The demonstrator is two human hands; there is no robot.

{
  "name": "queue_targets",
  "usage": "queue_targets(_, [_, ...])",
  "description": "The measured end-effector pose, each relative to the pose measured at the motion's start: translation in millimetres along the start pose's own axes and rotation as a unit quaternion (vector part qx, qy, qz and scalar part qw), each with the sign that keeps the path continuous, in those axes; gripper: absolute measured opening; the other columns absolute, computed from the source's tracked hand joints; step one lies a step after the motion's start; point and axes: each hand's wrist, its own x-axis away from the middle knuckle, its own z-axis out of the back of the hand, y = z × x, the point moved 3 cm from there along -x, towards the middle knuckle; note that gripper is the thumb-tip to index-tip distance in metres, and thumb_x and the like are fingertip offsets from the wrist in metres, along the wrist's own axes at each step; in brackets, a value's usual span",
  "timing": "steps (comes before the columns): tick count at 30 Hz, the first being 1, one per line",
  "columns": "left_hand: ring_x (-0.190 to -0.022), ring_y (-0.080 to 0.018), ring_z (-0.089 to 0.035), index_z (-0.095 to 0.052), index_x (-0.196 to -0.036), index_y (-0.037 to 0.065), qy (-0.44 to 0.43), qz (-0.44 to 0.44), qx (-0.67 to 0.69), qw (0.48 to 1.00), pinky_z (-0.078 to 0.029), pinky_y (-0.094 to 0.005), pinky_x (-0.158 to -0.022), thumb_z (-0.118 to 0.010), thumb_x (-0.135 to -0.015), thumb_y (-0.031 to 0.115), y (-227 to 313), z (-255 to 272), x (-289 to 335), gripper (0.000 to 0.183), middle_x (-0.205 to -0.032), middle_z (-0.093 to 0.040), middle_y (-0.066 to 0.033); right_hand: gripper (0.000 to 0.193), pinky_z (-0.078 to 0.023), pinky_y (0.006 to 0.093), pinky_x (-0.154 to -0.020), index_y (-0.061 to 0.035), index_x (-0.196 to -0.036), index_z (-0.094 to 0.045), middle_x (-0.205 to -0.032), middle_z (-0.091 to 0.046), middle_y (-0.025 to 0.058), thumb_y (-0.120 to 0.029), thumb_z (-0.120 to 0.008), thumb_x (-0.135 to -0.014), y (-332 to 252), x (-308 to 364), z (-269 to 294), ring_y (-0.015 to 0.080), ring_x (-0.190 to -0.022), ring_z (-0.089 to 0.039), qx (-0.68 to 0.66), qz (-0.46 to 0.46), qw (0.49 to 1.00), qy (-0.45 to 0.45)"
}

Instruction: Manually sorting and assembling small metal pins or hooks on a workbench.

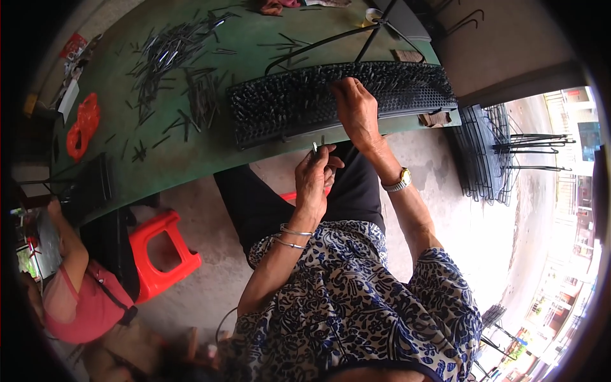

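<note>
A long black perforated rack (286, 105) lies along the table's near edge, its holes filled with many small dark upright pieces, fewer toward the right end. Over its middle, my right hand (358, 113) is closed in a pinch among those pieces; whatever the fingertips hold is hidden. My left hand (312, 178) is just below the table edge, closed on a few short thin strips (314, 147), one pale and shiny, that poke up from its fingers. Loose dark strips (175, 48) are scattered in heaps left of the rack.
The green table (172, 162) also bears a red plastic bag (83, 130) and a cup (372, 18) at the back. A red stool (162, 254) and a co-worker (89, 296) are at left. Stacked black wire racks (480, 153) stand on the floor at right.
</note>
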Motion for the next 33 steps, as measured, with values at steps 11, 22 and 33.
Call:
queue_targets(11, [-0.048,-0.0008,-0.030,-0.062,-0.103,0.003,-0.025,-0.019,-0.001,1.000,-0.023,-0.0176,-0.044,-0.057,-0.096,0.031,1,2,3,0.029,-0.079,-0.067,-0.0076,0.007,-0.049,0.0360,-0.059,-0.0027,-0.091,-0.061,-0.082,-0.063,0.0129,-0.003,-0.063,-0.084,0,0,5,0.0311,-0.071,-0.064,-0.025,0.010,1.000,0.003])
queue_targets(22, [-0.052,-0.0016,-0.032,-0.062,-0.106,0.003,-0.028,-0.022,0.016,0.999,-0.026,-0.0176,-0.047,-0.054,-0.097,0.031,-1,3,2,0.031,-0.082,-0.065,-0.0060,0.008,-0.050,0.0373,-0.060,-0.0057,-0.091,-0.063,-0.083,-0.061,0.0112,-0.006,-0.064,-0.084,4,5,-4,0.0303,-0.071,-0.063,0.002,0.001,1.000,-0.020])
queue_targets(33, [-0.054,-0.0031,-0.034,-0.061,-0.107,0.004,-0.035,-0.002,0.036,0.999,-0.028,-0.0185,-0.049,-0.055,-0.097,0.031,-3,-1,-1,0.029,-0.079,-0.063,-0.0057,0.017,-0.049,0.0340,-0.064,-0.0085,-0.097,-0.070,-0.082,-0.056,0.0086,-0.017,-0.068,-0.082,-4,16,8,0.0250,-0.074,-0.061,0.032,-0.028,0.997,-0.065])
